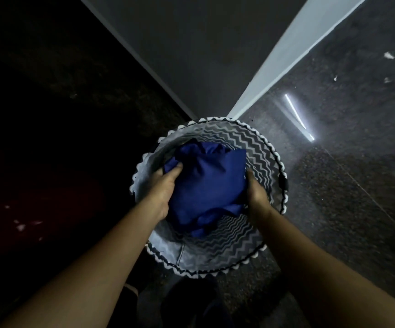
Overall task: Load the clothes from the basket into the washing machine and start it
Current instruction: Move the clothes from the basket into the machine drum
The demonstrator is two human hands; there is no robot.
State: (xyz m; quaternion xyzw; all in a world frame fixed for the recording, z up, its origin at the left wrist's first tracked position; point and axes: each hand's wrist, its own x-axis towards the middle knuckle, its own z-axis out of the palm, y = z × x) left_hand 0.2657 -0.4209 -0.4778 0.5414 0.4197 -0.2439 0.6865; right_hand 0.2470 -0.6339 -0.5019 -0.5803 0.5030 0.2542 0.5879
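A round laundry basket (253, 147) with a grey and white zigzag lining stands on the floor directly below me. Inside it lies a bundle of dark blue cloth (206, 185). My left hand (163, 188) grips the bundle's left side, its thumb lying on top of the fabric. My right hand (256, 194) clasps the right side, its fingers hidden behind the cloth. Both forearms reach down into the basket. No washing machine is in view.
A grey wall corner (191, 55) with a pale edge strip (286, 55) rises just beyond the basket. Speckled dark floor (345, 162) lies to the right, with a bright light reflection. The left side is very dark.
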